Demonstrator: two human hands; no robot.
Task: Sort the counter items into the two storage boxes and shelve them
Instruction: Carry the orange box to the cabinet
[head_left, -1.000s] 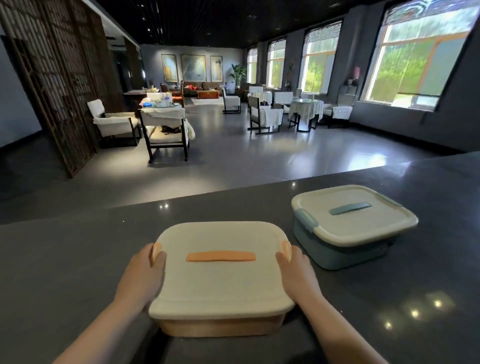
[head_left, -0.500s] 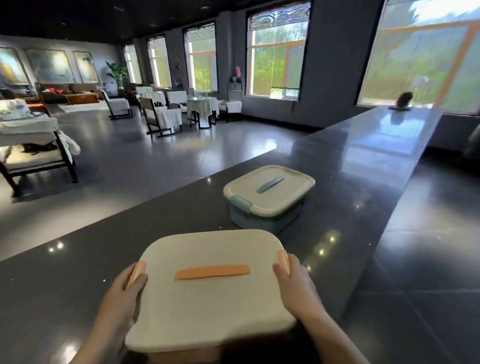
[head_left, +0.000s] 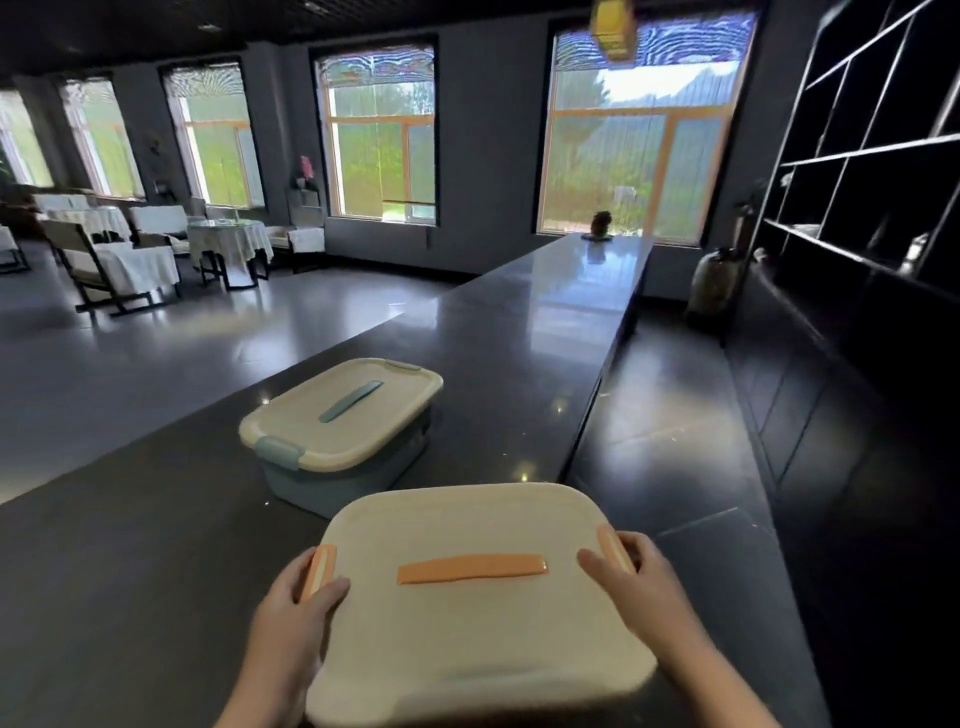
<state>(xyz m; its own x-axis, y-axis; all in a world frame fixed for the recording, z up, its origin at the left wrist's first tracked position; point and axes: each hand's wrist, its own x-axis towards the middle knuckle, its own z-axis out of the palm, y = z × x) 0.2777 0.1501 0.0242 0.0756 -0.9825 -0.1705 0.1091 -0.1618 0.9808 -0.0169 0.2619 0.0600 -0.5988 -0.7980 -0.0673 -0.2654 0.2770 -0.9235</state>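
Observation:
I hold a cream-lidded storage box with an orange handle (head_left: 478, 613) in front of me, lifted off the dark counter (head_left: 156, 545) and hanging over its right edge. My left hand (head_left: 296, 618) grips the left side by its orange clasp, thumb on the lid. My right hand (head_left: 639, 592) grips the right side by the other clasp. A second box with a cream lid and blue handle (head_left: 343, 421) stands on the counter just behind, its lid closed.
A dark open shelving unit (head_left: 872, 171) fills the right wall, above dark lower cabinets. The aisle floor (head_left: 675, 452) runs between counter and shelves. A small ornament (head_left: 601, 224) stands at the counter's far end. Chairs and tables (head_left: 156, 249) stand at the far left.
The orange-handled box has come up off the counter and swung to the right in both hands. My view has turned right, bringing the shelving into sight.

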